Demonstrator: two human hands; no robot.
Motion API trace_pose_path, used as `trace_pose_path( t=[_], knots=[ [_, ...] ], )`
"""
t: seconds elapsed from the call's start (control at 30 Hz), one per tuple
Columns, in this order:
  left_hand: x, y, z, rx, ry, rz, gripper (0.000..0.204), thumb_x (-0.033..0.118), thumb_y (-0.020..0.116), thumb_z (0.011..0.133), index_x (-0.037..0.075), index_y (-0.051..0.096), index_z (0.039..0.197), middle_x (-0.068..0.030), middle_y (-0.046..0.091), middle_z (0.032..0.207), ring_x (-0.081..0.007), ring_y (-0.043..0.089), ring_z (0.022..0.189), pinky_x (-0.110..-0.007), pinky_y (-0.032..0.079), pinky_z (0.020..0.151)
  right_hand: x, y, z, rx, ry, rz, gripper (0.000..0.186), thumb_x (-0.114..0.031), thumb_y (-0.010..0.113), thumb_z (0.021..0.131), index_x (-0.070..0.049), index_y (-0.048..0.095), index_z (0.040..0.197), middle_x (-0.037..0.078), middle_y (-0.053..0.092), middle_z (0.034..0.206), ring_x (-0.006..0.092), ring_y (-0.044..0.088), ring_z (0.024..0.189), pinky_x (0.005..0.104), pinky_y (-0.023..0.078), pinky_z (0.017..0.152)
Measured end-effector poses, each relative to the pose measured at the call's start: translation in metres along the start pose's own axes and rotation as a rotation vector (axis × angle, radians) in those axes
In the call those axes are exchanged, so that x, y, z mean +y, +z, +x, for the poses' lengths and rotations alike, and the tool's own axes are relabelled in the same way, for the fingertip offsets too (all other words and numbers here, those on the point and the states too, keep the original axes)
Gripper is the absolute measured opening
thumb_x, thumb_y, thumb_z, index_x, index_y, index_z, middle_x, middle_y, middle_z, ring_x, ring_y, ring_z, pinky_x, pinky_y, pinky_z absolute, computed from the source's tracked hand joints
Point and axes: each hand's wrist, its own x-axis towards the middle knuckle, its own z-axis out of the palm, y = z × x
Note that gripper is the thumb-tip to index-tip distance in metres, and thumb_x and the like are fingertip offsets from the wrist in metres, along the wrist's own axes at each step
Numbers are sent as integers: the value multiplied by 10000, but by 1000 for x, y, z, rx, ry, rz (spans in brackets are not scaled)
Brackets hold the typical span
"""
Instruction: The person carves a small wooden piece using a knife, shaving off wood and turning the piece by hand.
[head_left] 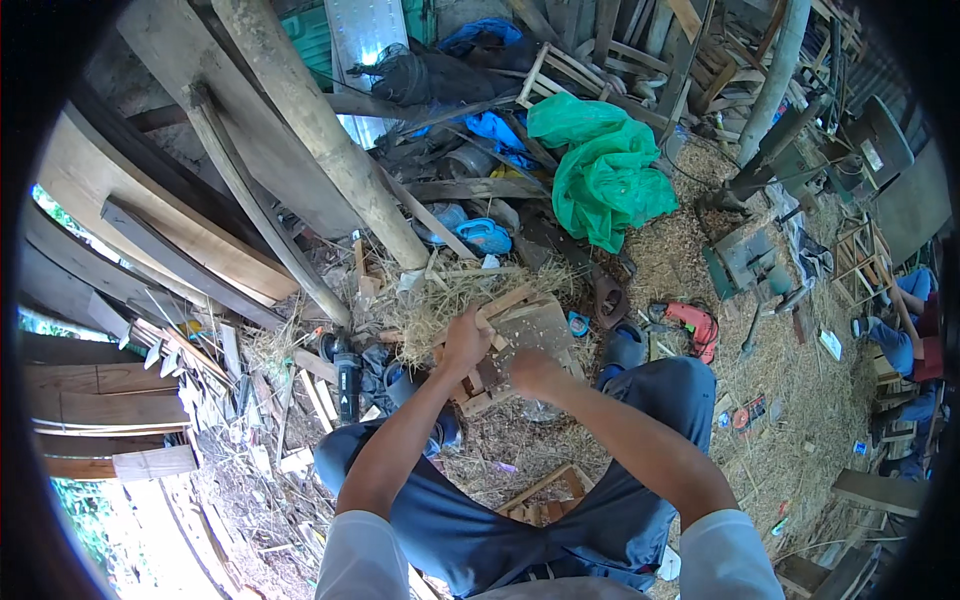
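Between my knees is a low wooden board sprinkled with pale shavings. My left hand is closed around a small strip of light wood at the board's left side; part of the strip pokes out beyond the fingers toward the far right. My right hand is curled into a fist over the board's near edge, and what it holds, if anything, is hidden. Small brown wood blocks are partly visible below my left hand.
A red power drill lies right of my knee, and a black angle grinder left. Green plastic sheeting and a leaning pole stand beyond. A small wooden frame lies between my legs. Another person is at far right.
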Motion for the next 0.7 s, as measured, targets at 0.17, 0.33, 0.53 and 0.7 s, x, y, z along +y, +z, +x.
trace_pose_path(
  t=[0.17,0.33,0.53,0.7],
  knots=[
    [21,-2,1,-39,-48,-35,513,41,675,734,-27,470,1199,-325,587,852,-430,593,862,-453,473,740,-4,9,1,62,203,183,294,-131,518,803,47,616,1014,232,609,1034,335,616,982,423,515,769],
    [13,1,9,-53,-78,-33,493,38,674,732,-34,479,1179,-312,595,879,-424,593,876,-446,467,754,-15,-5,7,152,382,168,344,-59,623,737,89,576,1044,255,603,1067,357,613,990,410,537,753],
    [6,4,15,-22,-49,-44,486,35,683,717,-31,499,1162,-279,611,911,-427,592,880,-434,473,789,-19,-6,23,64,424,59,428,-99,634,768,68,516,1144,220,596,1110,346,611,1001,391,528,776],
    [-2,4,12,-10,-91,-77,517,152,713,715,0,511,1166,-318,570,984,-448,564,938,-454,467,802,-32,-19,38,13,478,241,456,-236,566,845,56,493,1188,212,571,1167,281,575,1088,352,499,849]
  ],
)
